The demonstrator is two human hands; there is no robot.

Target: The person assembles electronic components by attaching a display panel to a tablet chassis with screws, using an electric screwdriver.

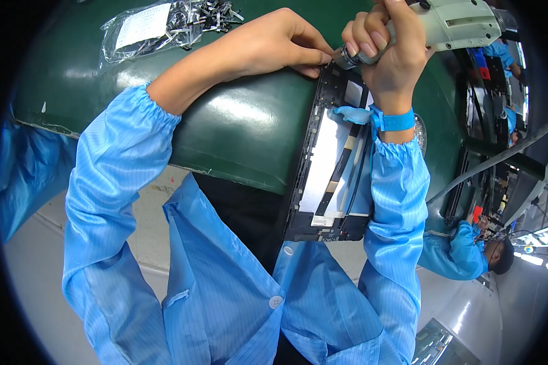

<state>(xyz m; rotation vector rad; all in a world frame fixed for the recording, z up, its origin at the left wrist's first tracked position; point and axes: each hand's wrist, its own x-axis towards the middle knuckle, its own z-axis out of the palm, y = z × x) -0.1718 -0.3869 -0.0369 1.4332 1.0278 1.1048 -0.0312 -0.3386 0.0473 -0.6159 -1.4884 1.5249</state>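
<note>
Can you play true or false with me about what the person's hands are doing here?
1. The right hand grips a pale electric screwdriver. True.
2. The left hand is lifting the clear bag of small dark screws. False: the bag lies apart on the green mat, and the left hand's fingertips pinch at the screwdriver's tip.
3. The work is on the top end of a long black frame. True.
4. The right wrist is bare. False: it wears a blue wrist strap.
5. Both arms are in blue sleeves. True.
</note>
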